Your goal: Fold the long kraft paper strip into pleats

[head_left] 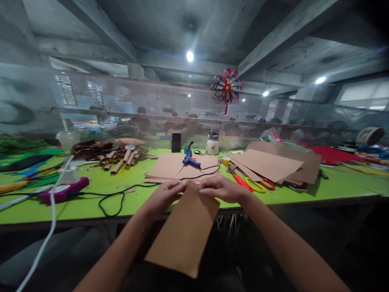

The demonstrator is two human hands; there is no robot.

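A sheet of brown kraft paper [185,231] slants down toward me from the table's front edge, its far end between my two hands. My left hand [165,197] pinches the paper's upper left edge with thumb and fingers. On the upper right side, my right hand [221,188] grips the same sheet, fingers curled. Just beyond my hands, a blue glue gun [191,160] rests on a stack of brown paper [164,164]. Red-handled and yellow-handled scissors [254,185] lie right of my right hand.
On the green table [136,202], a purple power strip [63,190] and black cord lie left. Rolled brown paper tubes [121,159] sit behind them. Larger brown sheets [273,164] are at right. A phone [176,142] and a white jar [212,144] stand at the back.
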